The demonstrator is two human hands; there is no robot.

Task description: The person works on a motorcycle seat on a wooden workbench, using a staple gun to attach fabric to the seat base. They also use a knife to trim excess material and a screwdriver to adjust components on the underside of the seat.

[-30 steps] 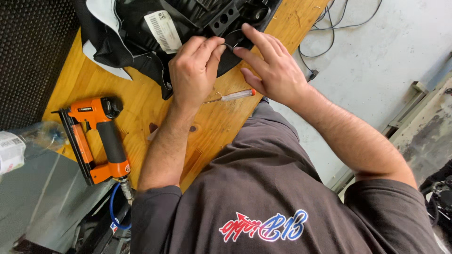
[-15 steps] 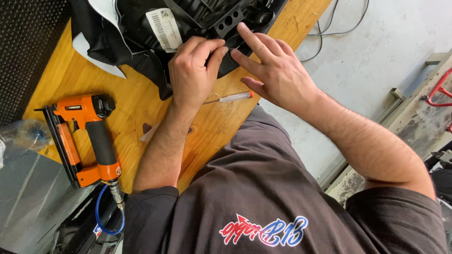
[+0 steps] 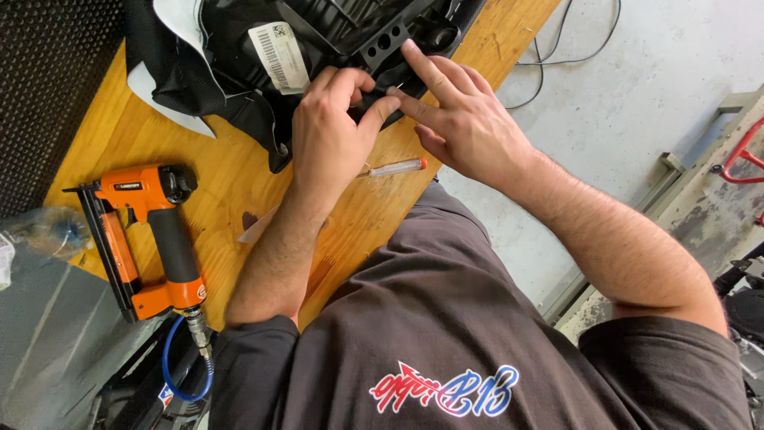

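A black plastic seat base [image 3: 350, 32] with black vinyl cover [image 3: 239, 103] and a white label lies at the far end of a wooden workbench [image 3: 199, 159]. My left hand [image 3: 330, 135] pinches the edge of the cover against the base. My right hand [image 3: 461, 119] presses beside it, fingers extended onto the plastic, touching the left thumb. A small screwdriver with clear handle and orange tip [image 3: 395, 167] lies on the bench just below both hands.
An orange and black pneumatic stapler [image 3: 147, 239] with a blue air hose [image 3: 171, 374] lies on the bench's left side. A dark mesh panel [image 3: 48, 87] stands at the left. Cables [image 3: 557, 48] run over the concrete floor at the right.
Both hands shifted slightly along the seat edge; my left thumb and right fingers have come together at the cover's edge. The view has moved a little.
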